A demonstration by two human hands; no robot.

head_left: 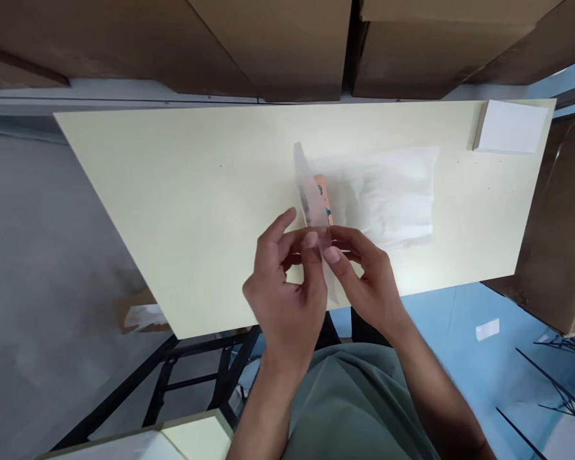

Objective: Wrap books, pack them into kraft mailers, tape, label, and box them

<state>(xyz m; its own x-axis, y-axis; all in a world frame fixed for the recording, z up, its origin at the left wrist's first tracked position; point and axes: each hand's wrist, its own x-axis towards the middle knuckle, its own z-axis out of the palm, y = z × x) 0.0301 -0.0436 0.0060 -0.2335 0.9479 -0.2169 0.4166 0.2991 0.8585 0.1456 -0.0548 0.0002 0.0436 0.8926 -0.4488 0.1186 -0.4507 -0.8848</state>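
Both of my hands are over the table's near edge, pinching a thin translucent sleeve or sheet (311,185) that I see almost edge-on. My left hand (292,281) grips it from the left, thumb and fingertips together, with the index finger raised. From the right, my right hand (364,268) closes thumb and fingers on the same sheet. Behind the sheet shows a flat pink-orange piece with dark and blue print (323,195); whether it is inside or behind the sheet I cannot tell. A white, crinkled soft sheet or bag (393,191) lies just beyond my right hand.
The pale table (172,191) spans the view. A white box or stack (512,126) sits at its far right corner. Large cardboard boxes (287,45) line the back, and another carton (560,217) stands at the right. Black metal legs (196,367) are below left.
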